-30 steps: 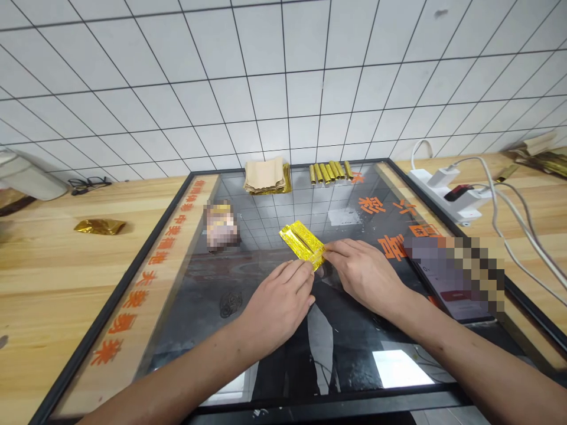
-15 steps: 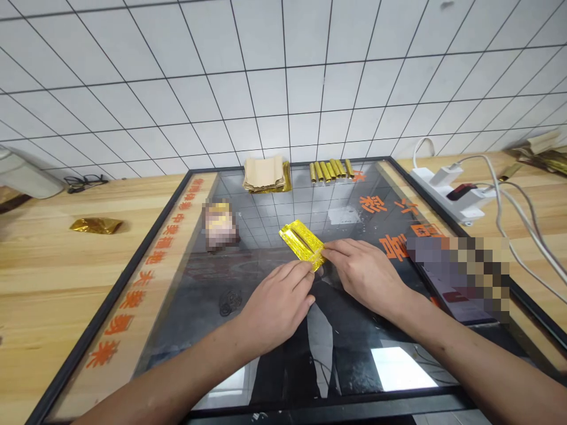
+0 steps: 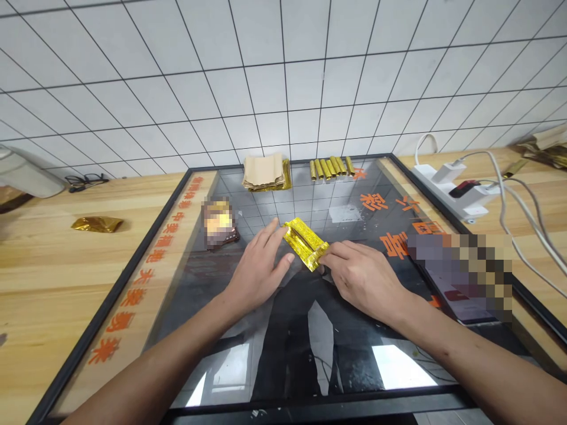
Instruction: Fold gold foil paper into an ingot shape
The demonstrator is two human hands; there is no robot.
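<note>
A piece of shiny gold foil paper [image 3: 305, 241] lies on the dark glass panel, with a fold along its length and a turned edge at its near right end. My right hand [image 3: 361, 277] pinches that near right corner between thumb and fingers. At the foil's far left end is my left hand [image 3: 261, 262], its fingers stretched out and the thumb apart; the fingertips are beside the foil's edge, and I cannot tell whether they touch it.
Toward the wall sit a stack of tan paper and gold foil [image 3: 266, 172] and several gold rolls [image 3: 331, 168]. A blurred packet [image 3: 218, 224] rests at left, a phone [image 3: 456, 289] at right. Beyond the frame are a power strip [image 3: 452, 192] with cables and crumpled gold foil [image 3: 96, 224].
My left hand has moved from the foil's near end to its far left end, and its fingers have spread. My right hand stays at the near right corner.
</note>
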